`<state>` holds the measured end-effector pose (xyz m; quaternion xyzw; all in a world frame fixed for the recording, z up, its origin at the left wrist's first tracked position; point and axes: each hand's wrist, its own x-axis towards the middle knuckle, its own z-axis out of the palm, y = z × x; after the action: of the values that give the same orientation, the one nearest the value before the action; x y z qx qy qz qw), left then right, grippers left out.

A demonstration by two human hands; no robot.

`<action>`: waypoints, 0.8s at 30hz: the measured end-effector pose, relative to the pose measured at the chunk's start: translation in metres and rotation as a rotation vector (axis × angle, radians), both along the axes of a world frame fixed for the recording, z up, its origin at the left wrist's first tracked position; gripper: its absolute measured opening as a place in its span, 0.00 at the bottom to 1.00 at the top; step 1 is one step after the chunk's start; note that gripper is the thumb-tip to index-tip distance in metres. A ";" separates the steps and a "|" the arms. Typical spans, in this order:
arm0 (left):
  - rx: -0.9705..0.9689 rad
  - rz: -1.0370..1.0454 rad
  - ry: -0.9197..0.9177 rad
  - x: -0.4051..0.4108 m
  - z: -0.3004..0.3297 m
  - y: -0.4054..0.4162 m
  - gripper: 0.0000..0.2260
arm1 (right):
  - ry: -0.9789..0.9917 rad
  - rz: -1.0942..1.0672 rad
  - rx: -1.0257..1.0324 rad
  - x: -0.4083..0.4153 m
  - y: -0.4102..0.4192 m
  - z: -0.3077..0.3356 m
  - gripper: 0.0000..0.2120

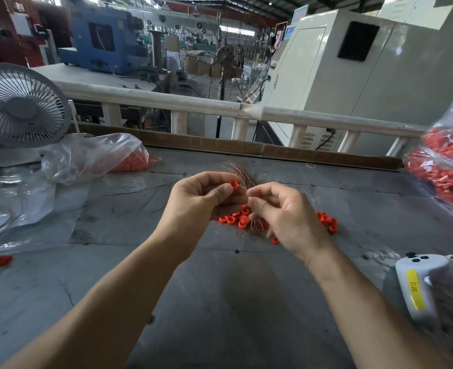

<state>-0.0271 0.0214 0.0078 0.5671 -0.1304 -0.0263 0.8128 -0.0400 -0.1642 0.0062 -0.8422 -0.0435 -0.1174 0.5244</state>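
Nearest, to the right of and closer than the pile of red rings [242, 218], a white device [417, 286] with a yellow label lies on the grey desk [220, 302]. Far to the pile's left sits a lone red ring [3, 261]. Directly above the pile, the left hand [201, 201] has its grip clenched on a single red ring [233, 184], pinched between thumb and forefinger. The right hand [286, 211], touching it fingertip to fingertip, pinches a strand of the copper wire bundle [240, 171], which fans out just behind the pile. Farther left of the pile lies a clear bag [94, 155] with red parts. Far to the right is a fuller bag [444, 166]. A white fan [20, 105] stands beyond the left bag.
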 end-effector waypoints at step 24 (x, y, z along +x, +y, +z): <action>0.067 0.053 0.042 0.002 -0.002 0.000 0.07 | 0.187 -0.194 -0.269 0.005 -0.029 0.005 0.07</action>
<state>-0.0251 0.0213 0.0055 0.5965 -0.0972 -0.0209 0.7964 -0.0350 -0.1931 0.0115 -0.9122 0.0714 -0.0817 0.3952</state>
